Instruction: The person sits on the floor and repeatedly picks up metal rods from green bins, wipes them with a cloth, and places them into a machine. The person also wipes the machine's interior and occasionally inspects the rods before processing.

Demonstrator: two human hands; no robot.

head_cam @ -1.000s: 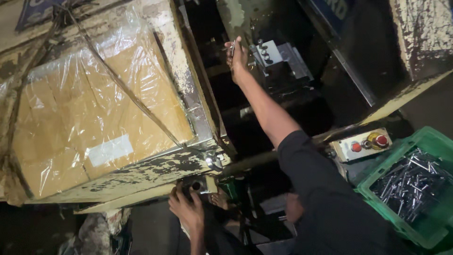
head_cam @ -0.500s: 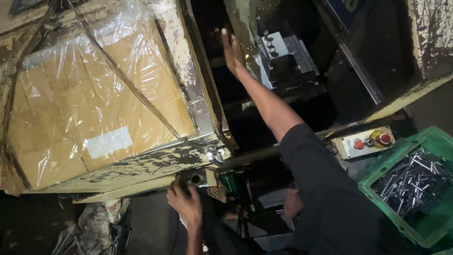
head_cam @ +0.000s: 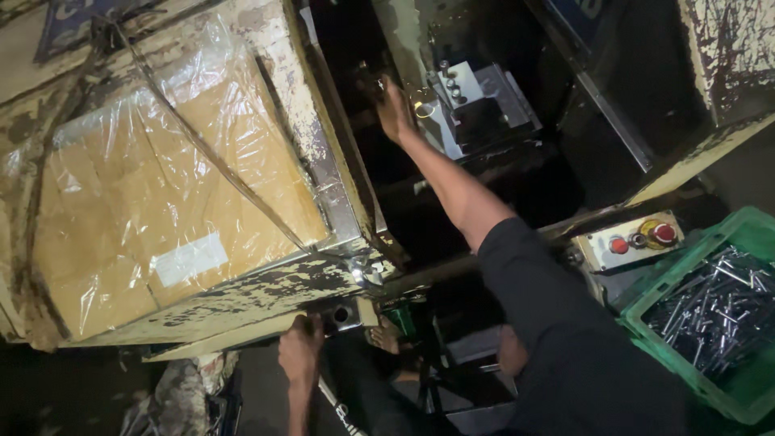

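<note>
The right hand [head_cam: 395,109] reaches deep into the dark machine, fingers beside the pale grey metal block [head_cam: 476,105]; its grip is unclear. The left hand [head_cam: 300,351] rests on a small button box [head_cam: 343,313]

The scene is dim, lit from above and to the left with a warm yellowish cast. The clear plastic film over the brown cardboard sheet [head_cam: 161,202] throws soft glare in wrinkled streaks. Small bright highlights sit on the grey metal machine block [head_cam: 476,105]. The recess behind it and the lower frame fall into deep shadow, where detail is lost. The green plastic crate of shiny metal pins [head_cam: 710,307] glints faintly. Edges look slightly stretched and tilted, possibly from a wide lens. Fine grain softens the dark areas.
</note>
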